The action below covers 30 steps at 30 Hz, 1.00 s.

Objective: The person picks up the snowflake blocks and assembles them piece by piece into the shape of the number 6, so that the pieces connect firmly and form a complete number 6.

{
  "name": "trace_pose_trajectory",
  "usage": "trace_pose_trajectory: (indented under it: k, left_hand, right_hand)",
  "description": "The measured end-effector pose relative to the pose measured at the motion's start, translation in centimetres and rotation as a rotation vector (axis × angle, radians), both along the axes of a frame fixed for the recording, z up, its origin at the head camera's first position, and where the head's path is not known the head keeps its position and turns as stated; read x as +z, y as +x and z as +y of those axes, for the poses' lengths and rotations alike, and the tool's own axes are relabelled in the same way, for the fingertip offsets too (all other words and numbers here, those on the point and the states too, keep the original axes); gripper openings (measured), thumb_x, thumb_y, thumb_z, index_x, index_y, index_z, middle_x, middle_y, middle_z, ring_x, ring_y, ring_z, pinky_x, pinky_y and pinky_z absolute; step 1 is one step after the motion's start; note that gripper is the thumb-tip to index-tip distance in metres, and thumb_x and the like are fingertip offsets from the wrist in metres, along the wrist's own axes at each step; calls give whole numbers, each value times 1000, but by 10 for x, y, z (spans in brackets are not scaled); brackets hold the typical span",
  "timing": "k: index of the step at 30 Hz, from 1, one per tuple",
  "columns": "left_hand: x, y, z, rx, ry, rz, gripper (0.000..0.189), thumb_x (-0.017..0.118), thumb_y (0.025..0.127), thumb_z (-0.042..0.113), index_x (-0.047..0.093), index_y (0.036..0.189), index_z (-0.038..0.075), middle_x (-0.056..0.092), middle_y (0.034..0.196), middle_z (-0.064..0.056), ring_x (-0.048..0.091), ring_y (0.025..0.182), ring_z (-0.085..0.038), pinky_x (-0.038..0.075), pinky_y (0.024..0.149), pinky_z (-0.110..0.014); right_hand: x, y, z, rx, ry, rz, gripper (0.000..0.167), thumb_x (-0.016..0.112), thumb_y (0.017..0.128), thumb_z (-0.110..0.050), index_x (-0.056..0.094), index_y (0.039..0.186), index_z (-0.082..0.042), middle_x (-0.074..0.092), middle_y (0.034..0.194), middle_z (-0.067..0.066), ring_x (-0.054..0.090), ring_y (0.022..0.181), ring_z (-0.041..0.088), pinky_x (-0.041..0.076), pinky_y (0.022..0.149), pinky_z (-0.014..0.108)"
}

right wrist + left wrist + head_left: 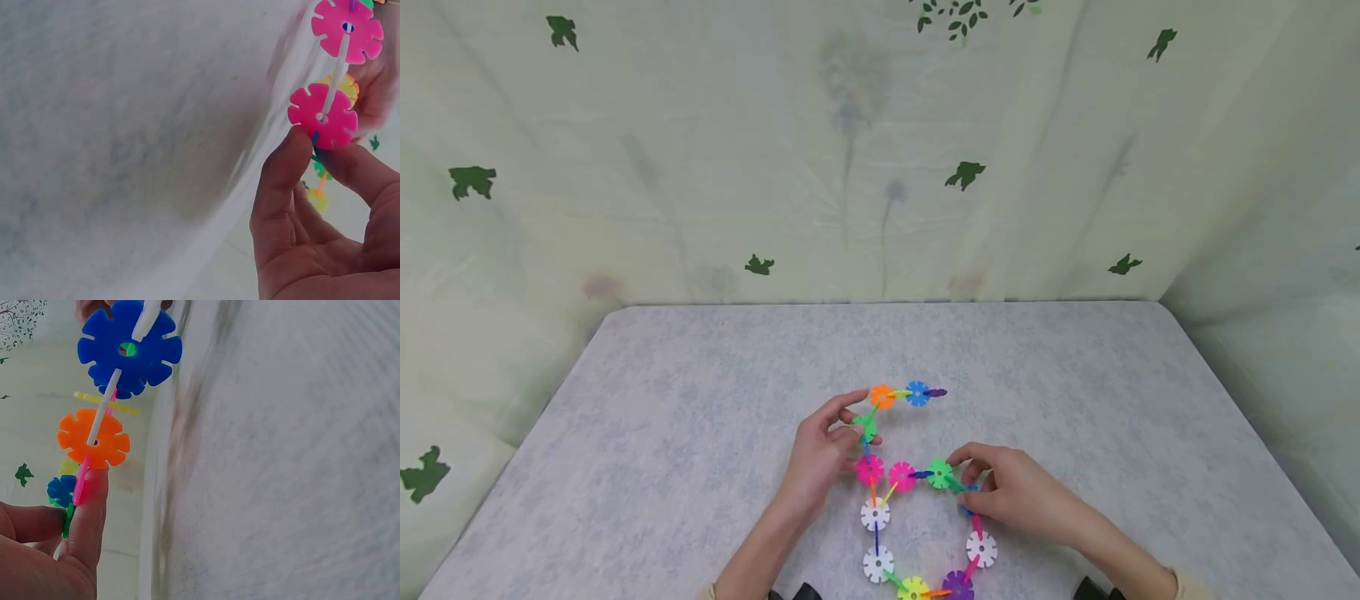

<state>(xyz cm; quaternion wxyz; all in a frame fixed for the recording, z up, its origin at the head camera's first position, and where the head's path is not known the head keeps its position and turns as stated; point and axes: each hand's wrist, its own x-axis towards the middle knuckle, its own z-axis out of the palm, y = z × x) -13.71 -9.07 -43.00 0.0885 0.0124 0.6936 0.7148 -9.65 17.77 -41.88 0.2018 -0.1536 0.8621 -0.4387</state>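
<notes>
A chain of slotted, flower-shaped plastic discs in many colours hangs between both hands above the table. My left hand point(822, 454) pinches a green disc point(865, 428) on its left side. From there the upper branch runs right through an orange disc point(882, 397) to a blue disc point(917, 393) and a purple one seen edge-on. My right hand point(1026, 493) pinches a blue disc, mostly hidden by the fingers, between a green disc point(939, 473) and a white disc point(981, 549). Below, the chain bends round through a yellow disc point(913, 588). In the right wrist view, a pink disc point(323, 116) shows above the fingertips.
A grey mottled tabletop point(700, 400) spreads beneath the hands. Pale curtains point(715, 150) with green leaf shapes stand behind it and at both sides. Dark objects point(1097, 589) show at the bottom edge near the forearms.
</notes>
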Motion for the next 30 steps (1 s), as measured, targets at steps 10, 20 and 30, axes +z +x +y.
trace_pose_trajectory:
  k: [10, 20, 30]
  left_hand:
    - [2, -2, -4, 83, -78, -10, 37, 60, 89, -7, 68, 121, 10, 53, 93, -9, 51, 74, -26, 51, 54, -31]
    - [20, -27, -14, 21, -68, -1, 25, 65, 91, -2, 69, 115, 1, 60, 87, -12, 61, 69, -23, 55, 71, -37]
    - [23, -70, -16, -30, -57, -95, 25, 66, 93, 4, 67, 117, -2, 68, 92, -13, 64, 74, -19, 55, 79, -36]
  right_hand:
    - [7, 5, -8, -48, -55, -53, 35, 73, 88, -18, 62, 120, -13, 62, 93, 1, 60, 66, 17, 48, 56, 27]
    - [19, -5, -15, -104, -75, -45, 36, 72, 88, -15, 62, 122, -10, 63, 95, 4, 62, 66, 19, 51, 57, 31]
    - [22, -35, -15, -146, -68, -6, 34, 69, 90, -12, 62, 123, -6, 62, 96, 6, 63, 69, 20, 56, 63, 36]
